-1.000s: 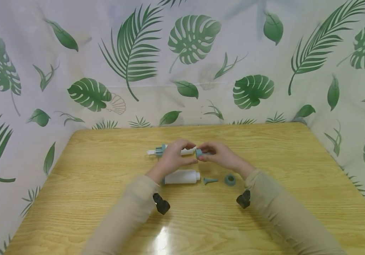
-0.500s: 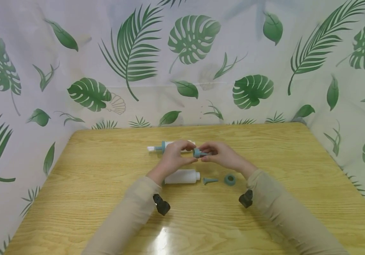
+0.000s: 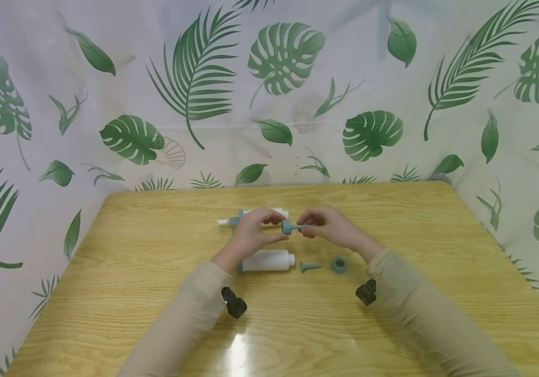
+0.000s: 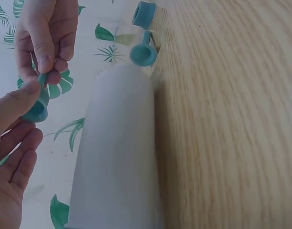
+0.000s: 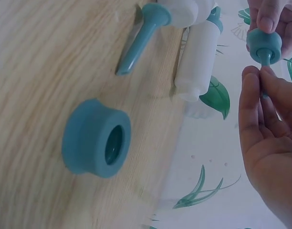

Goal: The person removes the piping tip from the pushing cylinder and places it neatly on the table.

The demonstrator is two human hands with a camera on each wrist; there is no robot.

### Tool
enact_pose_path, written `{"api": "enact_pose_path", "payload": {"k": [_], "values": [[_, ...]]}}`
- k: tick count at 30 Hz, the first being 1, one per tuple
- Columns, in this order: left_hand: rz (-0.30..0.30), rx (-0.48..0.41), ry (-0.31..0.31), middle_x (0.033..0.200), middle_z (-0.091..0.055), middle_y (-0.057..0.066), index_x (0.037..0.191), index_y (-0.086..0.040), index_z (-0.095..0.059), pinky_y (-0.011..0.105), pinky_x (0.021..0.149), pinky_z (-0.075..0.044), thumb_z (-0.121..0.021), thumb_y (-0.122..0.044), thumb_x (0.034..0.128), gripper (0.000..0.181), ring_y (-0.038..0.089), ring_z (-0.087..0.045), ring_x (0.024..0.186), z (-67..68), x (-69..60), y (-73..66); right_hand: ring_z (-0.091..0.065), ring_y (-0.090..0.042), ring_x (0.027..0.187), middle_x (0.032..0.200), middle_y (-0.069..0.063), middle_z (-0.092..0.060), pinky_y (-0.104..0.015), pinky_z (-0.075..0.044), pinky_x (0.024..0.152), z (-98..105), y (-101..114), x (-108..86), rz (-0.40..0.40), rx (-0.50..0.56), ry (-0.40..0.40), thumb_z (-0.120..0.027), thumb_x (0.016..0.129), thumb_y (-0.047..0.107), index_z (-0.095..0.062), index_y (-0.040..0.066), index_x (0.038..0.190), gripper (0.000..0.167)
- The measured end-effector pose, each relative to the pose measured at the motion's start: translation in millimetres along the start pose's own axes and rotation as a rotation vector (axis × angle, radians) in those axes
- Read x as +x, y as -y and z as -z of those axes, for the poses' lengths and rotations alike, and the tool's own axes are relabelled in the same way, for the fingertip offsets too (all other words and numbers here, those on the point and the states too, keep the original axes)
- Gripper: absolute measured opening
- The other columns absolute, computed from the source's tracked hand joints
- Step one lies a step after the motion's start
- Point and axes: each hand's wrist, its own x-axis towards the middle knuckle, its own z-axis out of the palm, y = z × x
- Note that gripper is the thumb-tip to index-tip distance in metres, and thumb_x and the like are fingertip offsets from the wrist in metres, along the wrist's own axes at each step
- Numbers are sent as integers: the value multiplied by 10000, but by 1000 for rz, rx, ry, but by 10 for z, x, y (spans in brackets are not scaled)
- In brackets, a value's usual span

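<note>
Between my hands is a teal screw cap (image 5: 264,42) with a thin teal nozzle (image 5: 265,57) sticking out through it. My left hand (image 3: 253,230) grips the cap between thumb and fingers. At the tip end of the nozzle, my right hand (image 3: 328,226) pinches the stem with thumb and forefinger. Behind the left hand lies a white bottle (image 5: 198,59) with a teal collar and a white brush (image 3: 226,222) at its left end. A second white bottle (image 3: 267,261) lies nearer, its left end partly hidden by the left wrist.
To the right of the near bottle's neck, a loose teal nozzle (image 3: 310,267) lies on the wooden table (image 3: 298,324). Beside it rests a teal ring cap (image 5: 96,138) with an open hole. A leaf-printed sheet (image 3: 269,104) rises behind the table.
The cap and nozzle have shifted slightly left, and more of the stem shows. My left fingers have come onto the cap, while my right hand has slid back along the nozzle.
</note>
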Motion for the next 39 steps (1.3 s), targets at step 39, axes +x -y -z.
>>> {"api": "enact_pose_path", "payload": {"k": [39], "values": [[48,-136,-60,972,-699,56,1057,-29,-719,193,734,-519,-804,-109,731,346,160,-665,849,-99,18,7,-647,-199,858,977,-104,-682,-348,-528,759,-55,122,14,65,-81,-23,-692,882,118,-641,14,1169,309]]}}
